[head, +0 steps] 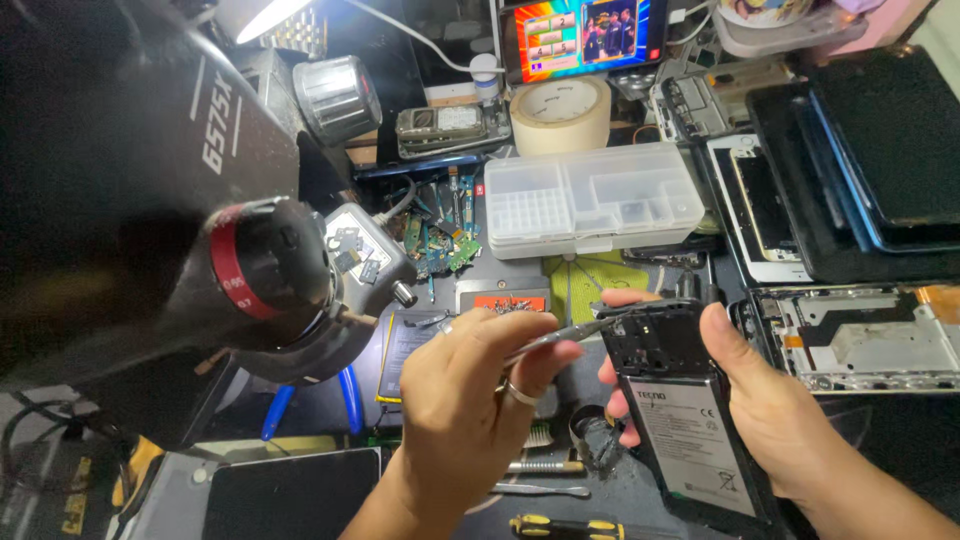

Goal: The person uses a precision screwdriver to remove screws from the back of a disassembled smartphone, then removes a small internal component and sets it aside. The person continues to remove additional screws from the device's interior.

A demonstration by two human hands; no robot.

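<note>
Microscope nearest; left fingers pinch tweezers pointing right; right fingers grip upright phone.

Bright screen rear; white battery label

Bare forearms without sleeves; the left hand wears silver rings.

Matt black plastic on the opened phone with a dull grey paper-like label, thin bright metal on the tweezers, frosted translucent plastic on the parts box, cream paper on the tape roll, ribbed shiny metal on the cylinder.
</note>
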